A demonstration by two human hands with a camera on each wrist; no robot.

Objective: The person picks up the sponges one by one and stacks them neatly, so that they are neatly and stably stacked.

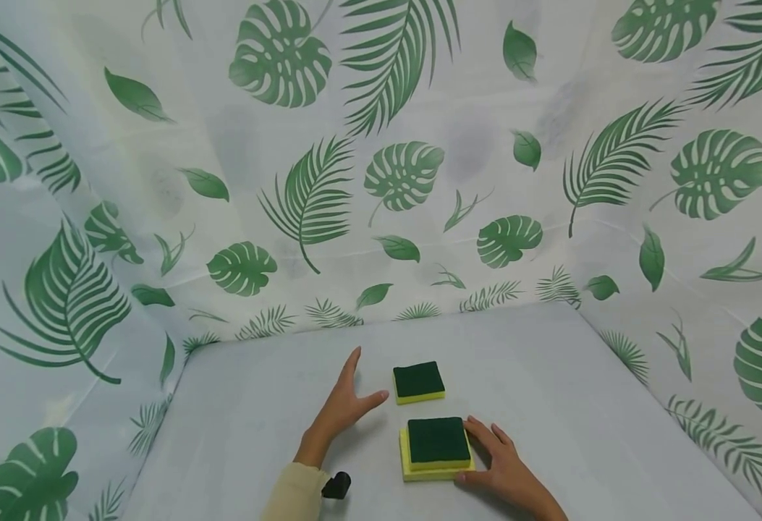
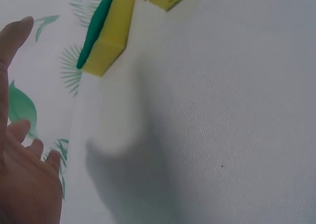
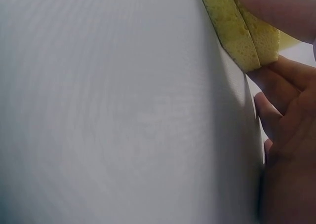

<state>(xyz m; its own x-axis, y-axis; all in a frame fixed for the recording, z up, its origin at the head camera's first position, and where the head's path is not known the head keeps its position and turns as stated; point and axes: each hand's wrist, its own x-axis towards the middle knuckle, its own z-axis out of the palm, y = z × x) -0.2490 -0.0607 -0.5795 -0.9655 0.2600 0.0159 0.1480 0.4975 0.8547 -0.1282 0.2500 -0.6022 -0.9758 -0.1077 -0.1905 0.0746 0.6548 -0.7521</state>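
Note:
Two sponges lie stacked on the table. The upper sponge (image 1: 438, 439) has its dark green scouring side up, and the lower sponge (image 1: 434, 475) shows yellow foam around it. My right hand (image 1: 507, 470) holds the stack at its right side, thumb at the near corner and fingers along the far part. In the right wrist view, the thumb (image 3: 281, 7) lies across the yellow foam layers. A separate sponge (image 1: 418, 380) lies beyond the stack, green side up. Left of it, my left hand (image 1: 344, 405) hovers with thumb and fingers spread, holding nothing.
A pale table (image 1: 237, 434) stretches under everything. White sheeting (image 1: 459, 253) with green leaf prints hangs behind it and along both sides. A small black device (image 1: 336, 485) sits at the left wrist by the cream sleeve (image 1: 296, 492).

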